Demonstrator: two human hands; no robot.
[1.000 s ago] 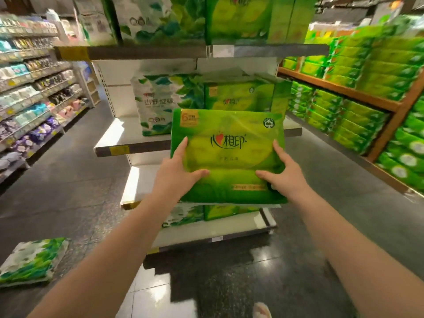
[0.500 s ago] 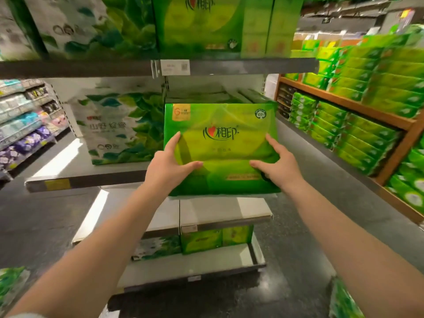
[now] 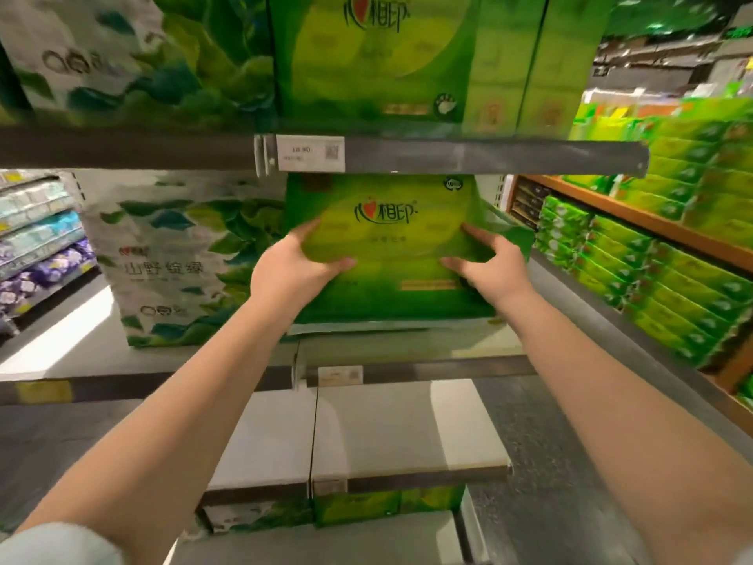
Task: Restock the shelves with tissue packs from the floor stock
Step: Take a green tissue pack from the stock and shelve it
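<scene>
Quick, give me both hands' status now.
Left hand: grips the green tissue pack.
Right hand: grips the same pack.

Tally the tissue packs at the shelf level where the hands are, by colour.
Green: 2, the held green pack and a second green pack peeking out behind it
White with leaf print: 1, the white leaf-print pack
Total: 3 in view; any further back are hidden.
</scene>
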